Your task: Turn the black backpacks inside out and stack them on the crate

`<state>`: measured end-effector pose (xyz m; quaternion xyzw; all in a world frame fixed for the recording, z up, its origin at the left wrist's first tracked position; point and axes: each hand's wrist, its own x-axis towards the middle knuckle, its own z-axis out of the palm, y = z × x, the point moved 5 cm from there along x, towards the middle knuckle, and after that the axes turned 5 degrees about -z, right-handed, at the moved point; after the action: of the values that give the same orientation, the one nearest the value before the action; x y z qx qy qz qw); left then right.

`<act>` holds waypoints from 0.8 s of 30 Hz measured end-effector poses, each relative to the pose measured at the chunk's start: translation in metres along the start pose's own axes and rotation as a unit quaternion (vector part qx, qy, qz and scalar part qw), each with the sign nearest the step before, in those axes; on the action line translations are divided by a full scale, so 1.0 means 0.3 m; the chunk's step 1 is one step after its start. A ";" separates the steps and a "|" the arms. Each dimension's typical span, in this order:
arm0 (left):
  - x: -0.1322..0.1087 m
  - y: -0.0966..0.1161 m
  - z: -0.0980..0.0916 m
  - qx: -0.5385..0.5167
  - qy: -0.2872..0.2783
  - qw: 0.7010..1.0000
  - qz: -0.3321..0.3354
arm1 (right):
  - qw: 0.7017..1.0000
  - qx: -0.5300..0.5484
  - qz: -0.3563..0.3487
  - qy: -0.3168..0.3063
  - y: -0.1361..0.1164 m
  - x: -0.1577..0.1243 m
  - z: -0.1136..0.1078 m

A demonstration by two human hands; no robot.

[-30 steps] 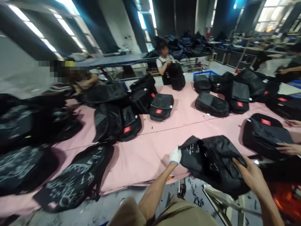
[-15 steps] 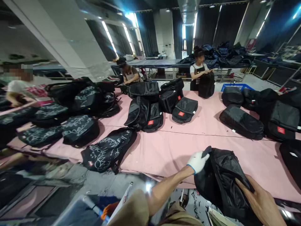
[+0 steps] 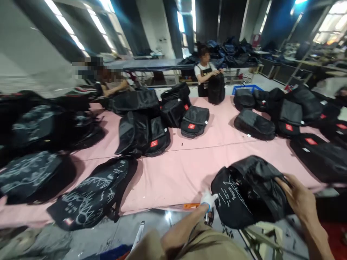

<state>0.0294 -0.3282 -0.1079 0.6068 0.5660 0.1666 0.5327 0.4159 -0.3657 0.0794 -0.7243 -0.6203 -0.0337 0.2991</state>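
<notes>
A black backpack [image 3: 233,198] with white scribbled print hangs partly over the near edge of the pink table [image 3: 173,173], its dark upper part [image 3: 257,173] folded open. My left hand [image 3: 208,200], in a white glove with a blue cuff, is at the bag's left edge, fingers closed on it. Bare and at the right side, my right hand [image 3: 296,193] grips the dark fabric; some of its fingers are hidden behind the cloth. Left of these, another printed backpack [image 3: 94,195] lies on the table. An orange object [image 3: 191,206] sits at the table edge beside my left wrist.
Several black backpacks with red labels lie across the table, including one at the centre [image 3: 194,121] and one at right [image 3: 320,155]. Across the table, one person [image 3: 207,72] holds a black bag and another [image 3: 114,83] bends over bags. A blue crate [image 3: 248,87] stands behind.
The view has swung right. The bag has turned, so its white print now shows, and its top is spread open. My left hand has moved from its upper corner to its lower left edge.
</notes>
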 end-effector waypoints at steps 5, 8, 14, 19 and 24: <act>0.051 0.069 0.035 0.206 -0.091 0.967 0.120 | 0.987 -0.103 -0.051 0.116 -0.267 -0.035 -0.081; 0.145 0.155 0.068 0.296 -0.146 0.925 0.190 | 0.988 -0.131 -0.076 0.031 -0.378 -0.084 -0.015; 0.269 0.401 0.241 0.499 -0.197 0.771 0.343 | 0.982 -0.186 -0.005 0.025 -0.330 -0.211 0.044; 0.138 0.415 0.429 0.558 -0.268 0.671 0.408 | 0.976 -0.166 0.054 0.129 -0.174 -0.409 -0.088; -0.084 0.344 0.565 0.553 -0.340 0.625 0.434 | 0.941 -0.153 0.145 0.266 -0.123 -0.719 -0.216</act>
<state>0.2109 -0.4061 -0.0756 0.9759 0.0014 -0.1839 0.1176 0.3536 -0.5841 0.0564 -0.8079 -0.3938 -0.2758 0.3408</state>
